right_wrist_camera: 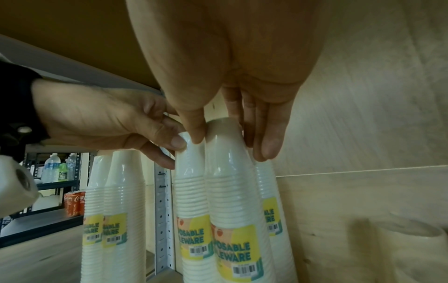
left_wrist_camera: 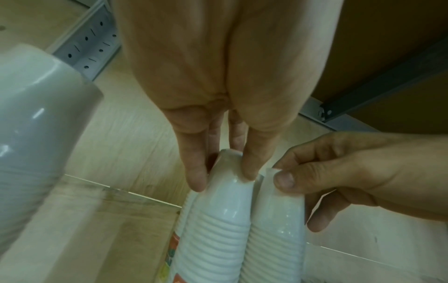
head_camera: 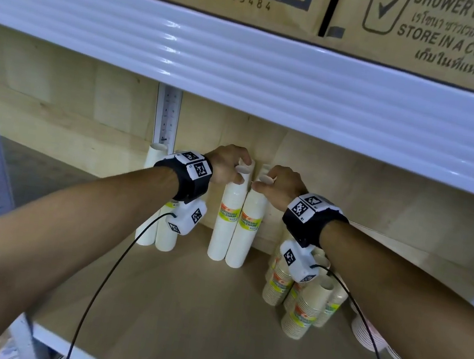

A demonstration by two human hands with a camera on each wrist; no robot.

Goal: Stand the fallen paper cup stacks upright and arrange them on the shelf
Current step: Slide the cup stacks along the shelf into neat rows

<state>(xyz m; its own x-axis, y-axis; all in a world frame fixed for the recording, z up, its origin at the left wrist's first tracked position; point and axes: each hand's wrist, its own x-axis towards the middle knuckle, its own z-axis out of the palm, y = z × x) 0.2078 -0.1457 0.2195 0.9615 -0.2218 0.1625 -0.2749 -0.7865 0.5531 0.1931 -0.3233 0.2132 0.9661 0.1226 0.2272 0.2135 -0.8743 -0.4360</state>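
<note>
Left hand (head_camera: pixel 227 162) pinches the top of one white cup stack (head_camera: pixel 225 223); right hand (head_camera: pixel 282 185) pinches the neighbouring stack (head_camera: pixel 245 232). Both stacks stand upright, touching, far back on the shelf (head_camera: pixel 181 308). Wrists arch downward. Right wrist view alone shows a third stack (right_wrist_camera: pixel 271 201) behind.

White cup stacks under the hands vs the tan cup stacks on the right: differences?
The white cup stacks are tall and plain white; the tan cup stacks are shorter and beige. The left hand and right hand grip the white stacks' tops; no hand touches the tan ones. The white stacks stand against the back wall, the tan ones nearer the front. Both stand upright with yellow labels.
</note>
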